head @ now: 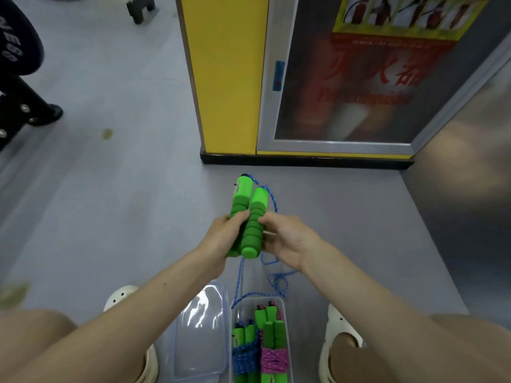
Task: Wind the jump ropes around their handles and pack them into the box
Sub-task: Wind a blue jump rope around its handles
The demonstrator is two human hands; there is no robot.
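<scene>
Left grip (221,240) closed round the lower half of the left handle (242,199), fingers curled over green foam. Right grip (287,241) closed on the right handle (253,225) about mid-length, fingertips pinching the ribbed foam. Both handles side by side and touching, held above the floor (110,189), near ends between the 2 grips, far ends tilted away.

Blue rope (238,277) leaving the far ends of the handles, looping down their right side, passing behind the right grip. Below the grips, the same rope hanging loose (a tangle just under the right wrist), one strand reaching down to the far end of the box (283,305).

Box clear plastic, on the floor between the feet, at the near edge of view. Inside it, a blue-wound bundle (244,355) on the left and a pink-wound bundle (274,359) on the right, each 2 green handles bound together by rope. A 3rd pair of green handles (265,313) at the box's far end, wrapping hard to make out.

Clear lid (200,330) flat on the floor, just left of the box. White clogs (121,297) on either side. Far off, a yellow pillar (229,73) beside a glazed cabinet (345,87); black equipment (19,78) at far left.
</scene>
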